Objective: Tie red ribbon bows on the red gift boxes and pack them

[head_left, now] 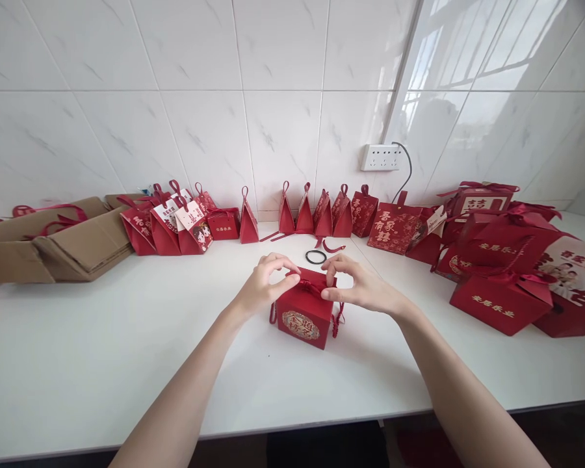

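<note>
Your red box (303,307) stands upright on the white table (175,364), in front of you; take it as the centre of a dial, with the wall at twelve. Its gold-lettered medallion (301,325) faces you, and a ribbon bow (310,285) lies across its top between your hands. The step in hand looks to be working that bow. To do it well, draw both sides out evenly, one toward nine and one toward three, with level pulls so the light box doesn't tip or twist. Pinch the ribbon rather than the card, since a hard press could dent the top. Watch the cord loop (273,312) at nine and the knotted cord (338,322) at three, which could snag on a finger.

Your left hand (264,287) comes in from about ten, partly curled, its thumb and forefinger tips almost meeting at the bow's near end. Your right hand (361,287) comes from about two, also half curled, with a small gap between thumb and forefinger at the other end. You can't tell from this view whether either has the ribbon caught or only touches it.

Just beyond, near twelve, lie a black ring (316,263) and a curved red strip (332,251). Further out, larger red boxes (502,302) crowd two to three, and brown cardboard (92,250) sits around ten.
</note>
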`<state>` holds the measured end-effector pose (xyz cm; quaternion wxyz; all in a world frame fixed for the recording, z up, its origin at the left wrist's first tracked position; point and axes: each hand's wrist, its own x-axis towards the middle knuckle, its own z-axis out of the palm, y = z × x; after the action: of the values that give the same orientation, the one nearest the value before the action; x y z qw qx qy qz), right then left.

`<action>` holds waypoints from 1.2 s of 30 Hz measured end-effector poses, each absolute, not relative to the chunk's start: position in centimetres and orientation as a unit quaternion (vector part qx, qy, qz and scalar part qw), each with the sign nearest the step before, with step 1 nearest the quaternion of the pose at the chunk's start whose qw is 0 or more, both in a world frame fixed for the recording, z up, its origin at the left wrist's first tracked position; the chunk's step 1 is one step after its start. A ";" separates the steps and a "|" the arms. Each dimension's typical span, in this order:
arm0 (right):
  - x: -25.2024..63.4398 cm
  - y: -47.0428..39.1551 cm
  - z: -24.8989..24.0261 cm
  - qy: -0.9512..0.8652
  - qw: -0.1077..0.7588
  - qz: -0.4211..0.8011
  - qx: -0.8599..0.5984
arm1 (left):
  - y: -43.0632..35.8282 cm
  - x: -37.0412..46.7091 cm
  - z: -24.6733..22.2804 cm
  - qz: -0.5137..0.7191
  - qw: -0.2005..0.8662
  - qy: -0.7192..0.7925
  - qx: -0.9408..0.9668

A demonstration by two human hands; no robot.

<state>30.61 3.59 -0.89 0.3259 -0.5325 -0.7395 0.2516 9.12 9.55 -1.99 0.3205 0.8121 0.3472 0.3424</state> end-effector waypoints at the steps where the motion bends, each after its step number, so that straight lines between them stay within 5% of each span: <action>1: 30.5 3.6 -1.0 -0.746 0.323 0.244 -0.529 | 9.6 9.2 -2.1 0.342 0.321 0.346 0.812; 19: 30.8 3.7 -1.1 -0.715 0.326 0.368 -0.497 | 9.8 8.9 -1.6 0.296 0.446 0.351 0.768; 36: 31.9 4.0 -0.9 -0.757 0.286 0.396 -0.433 | 9.6 7.4 -0.1 0.267 0.415 0.325 0.807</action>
<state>31.94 4.04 -0.93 0.2864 -0.4332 -0.7572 0.3962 7.39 9.61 -0.08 0.4154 0.8066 0.3247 0.2672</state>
